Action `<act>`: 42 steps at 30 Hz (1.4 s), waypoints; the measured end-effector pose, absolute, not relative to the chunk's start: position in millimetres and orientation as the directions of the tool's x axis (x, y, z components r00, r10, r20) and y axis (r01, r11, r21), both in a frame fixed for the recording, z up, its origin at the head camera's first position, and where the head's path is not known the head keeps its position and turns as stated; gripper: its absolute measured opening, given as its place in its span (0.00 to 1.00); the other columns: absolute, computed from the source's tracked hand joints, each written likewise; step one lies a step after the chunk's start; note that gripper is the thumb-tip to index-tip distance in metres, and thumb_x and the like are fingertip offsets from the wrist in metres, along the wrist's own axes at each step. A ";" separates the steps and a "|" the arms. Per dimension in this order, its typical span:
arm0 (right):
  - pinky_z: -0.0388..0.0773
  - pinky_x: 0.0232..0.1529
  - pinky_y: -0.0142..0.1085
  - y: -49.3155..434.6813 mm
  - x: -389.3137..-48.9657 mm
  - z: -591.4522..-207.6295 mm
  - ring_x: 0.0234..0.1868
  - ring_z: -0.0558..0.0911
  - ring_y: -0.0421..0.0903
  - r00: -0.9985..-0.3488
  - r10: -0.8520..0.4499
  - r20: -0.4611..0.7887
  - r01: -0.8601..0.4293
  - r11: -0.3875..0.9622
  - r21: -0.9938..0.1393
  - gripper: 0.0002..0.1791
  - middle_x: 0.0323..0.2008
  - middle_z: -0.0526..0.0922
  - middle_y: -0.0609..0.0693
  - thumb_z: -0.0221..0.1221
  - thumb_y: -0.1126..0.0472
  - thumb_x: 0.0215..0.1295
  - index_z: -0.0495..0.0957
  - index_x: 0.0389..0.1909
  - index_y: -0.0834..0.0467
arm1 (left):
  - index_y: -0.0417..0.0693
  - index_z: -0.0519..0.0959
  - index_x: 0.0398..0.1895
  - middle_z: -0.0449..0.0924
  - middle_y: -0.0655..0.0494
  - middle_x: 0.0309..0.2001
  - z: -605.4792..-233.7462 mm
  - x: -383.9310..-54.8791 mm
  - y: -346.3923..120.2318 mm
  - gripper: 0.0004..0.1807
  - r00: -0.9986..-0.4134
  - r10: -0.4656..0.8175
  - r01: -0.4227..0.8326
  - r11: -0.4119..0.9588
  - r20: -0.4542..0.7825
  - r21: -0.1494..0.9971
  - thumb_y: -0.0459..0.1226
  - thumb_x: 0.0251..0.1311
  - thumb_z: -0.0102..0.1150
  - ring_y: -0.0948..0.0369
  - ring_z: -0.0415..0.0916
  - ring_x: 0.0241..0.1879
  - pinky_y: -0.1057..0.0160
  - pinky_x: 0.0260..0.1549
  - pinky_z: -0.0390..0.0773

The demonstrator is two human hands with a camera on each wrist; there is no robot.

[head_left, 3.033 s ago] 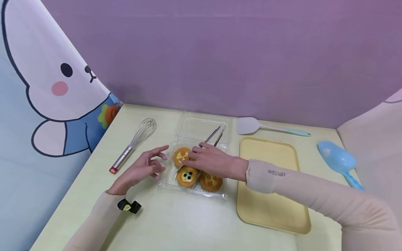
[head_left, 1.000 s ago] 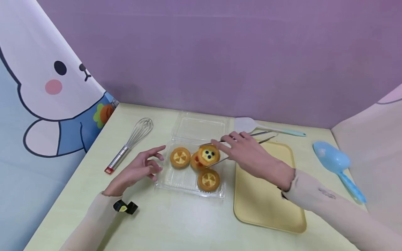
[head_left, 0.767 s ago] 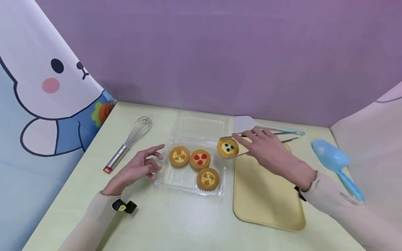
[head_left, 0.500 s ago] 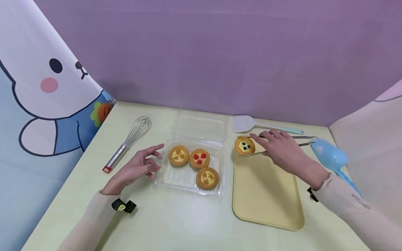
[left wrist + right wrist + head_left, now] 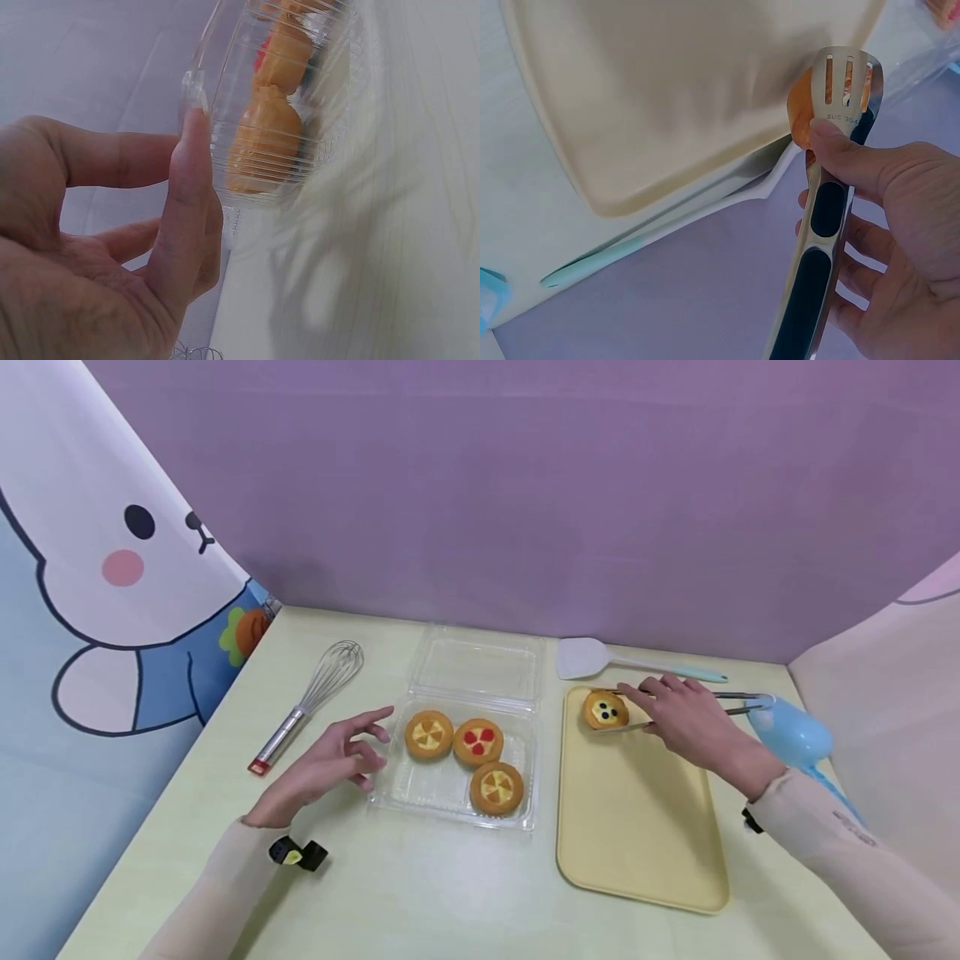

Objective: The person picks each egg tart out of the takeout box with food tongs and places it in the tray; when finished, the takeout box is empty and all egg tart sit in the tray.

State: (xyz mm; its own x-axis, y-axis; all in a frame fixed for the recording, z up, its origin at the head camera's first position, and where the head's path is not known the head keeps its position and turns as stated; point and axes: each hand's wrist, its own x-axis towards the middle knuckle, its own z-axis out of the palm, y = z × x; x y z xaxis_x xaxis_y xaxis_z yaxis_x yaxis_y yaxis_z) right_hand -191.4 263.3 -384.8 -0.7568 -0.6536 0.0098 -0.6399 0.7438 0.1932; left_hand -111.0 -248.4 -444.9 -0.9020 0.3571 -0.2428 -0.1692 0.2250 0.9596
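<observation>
My right hand [image 5: 686, 718] grips metal tongs [image 5: 825, 217] with dark handle inserts. Between the tong tips is a small round tart [image 5: 606, 709] with blueberry-like dots, at the far left corner of the yellow tray [image 5: 637, 827]. In the right wrist view a slotted tong head covers part of this tart. My left hand [image 5: 330, 768], fingers loosely bent, is at the left edge of an open clear plastic container [image 5: 420, 789]. Inside the container are a red-topped tart [image 5: 477, 742] and two tarts with triangle-patterned tops, one at left [image 5: 428, 735] and one in front [image 5: 497, 788].
A wire whisk [image 5: 307, 706] with a red-tipped handle lies at the left. Behind the tray is a spatula [image 5: 585, 658] with a pale blade. A blue scoop [image 5: 795, 735] lies at the right, partly behind the tongs and right arm. A purple backdrop [image 5: 525, 510] rises behind the table.
The tongs in my right hand have taken the blueberry-dotted tart out of the container and carried it right, over to the tray's far left corner. My left hand stays by the container.
</observation>
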 end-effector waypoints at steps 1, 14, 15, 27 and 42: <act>0.82 0.53 0.59 263.4 -192.2 -386.0 0.56 0.80 0.61 -0.758 -0.653 0.009 -0.639 0.744 0.193 0.41 0.54 0.83 0.58 0.76 0.60 0.57 0.72 0.73 0.54 | 0.40 0.52 0.83 0.65 0.35 0.58 -445.4 -111.4 -248.1 0.47 -0.902 0.354 -0.171 0.228 -0.245 0.958 0.19 0.58 0.50 0.57 0.80 0.38 0.61 0.27 0.88; 0.82 0.53 0.61 257.0 -201.8 -398.3 0.57 0.81 0.63 -0.760 -0.649 0.029 -0.638 0.755 0.153 0.41 0.53 0.83 0.60 0.76 0.62 0.56 0.73 0.72 0.58 | 0.40 0.52 0.83 0.63 0.33 0.59 -448.7 -110.2 -247.7 0.46 -0.905 0.353 -0.161 0.235 -0.238 0.959 0.19 0.58 0.48 0.54 0.80 0.40 0.61 0.26 0.88; 0.83 0.53 0.61 256.7 -202.1 -398.5 0.57 0.81 0.62 -0.758 -0.651 0.031 -0.640 0.753 0.153 0.40 0.53 0.83 0.60 0.76 0.62 0.56 0.73 0.71 0.59 | 0.40 0.52 0.83 0.63 0.33 0.59 -448.8 -110.1 -247.5 0.46 -0.905 0.353 -0.162 0.234 -0.239 0.959 0.19 0.58 0.48 0.54 0.80 0.40 0.61 0.26 0.88; 0.82 0.53 0.62 252.5 -206.4 -399.3 0.56 0.81 0.63 -0.760 -0.649 0.010 -0.643 0.754 0.134 0.40 0.54 0.83 0.60 0.75 0.61 0.58 0.72 0.72 0.59 | 0.40 0.51 0.84 0.64 0.34 0.58 -447.3 -109.7 -248.0 0.47 -0.902 0.360 -0.164 0.228 -0.240 0.960 0.19 0.58 0.49 0.56 0.80 0.39 0.61 0.26 0.88; 0.81 0.56 0.64 252.6 -210.2 -394.7 0.61 0.81 0.64 -0.794 -0.605 -0.048 -0.607 0.791 0.069 0.40 0.57 0.83 0.61 0.74 0.60 0.60 0.71 0.73 0.59 | 0.42 0.52 0.84 0.64 0.36 0.58 -447.9 -111.6 -248.2 0.47 -0.904 0.354 -0.166 0.227 -0.240 0.960 0.19 0.58 0.48 0.55 0.80 0.40 0.60 0.27 0.89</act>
State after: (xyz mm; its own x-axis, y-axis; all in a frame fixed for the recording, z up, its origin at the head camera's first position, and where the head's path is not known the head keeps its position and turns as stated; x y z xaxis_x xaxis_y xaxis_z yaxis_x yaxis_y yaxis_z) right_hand -210.2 252.6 -394.7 -0.7944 -0.6055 -0.0479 -0.6074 0.7914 0.0693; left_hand -111.6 -248.2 -447.9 -0.9041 0.3537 -0.2398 -0.1656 0.2273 0.9597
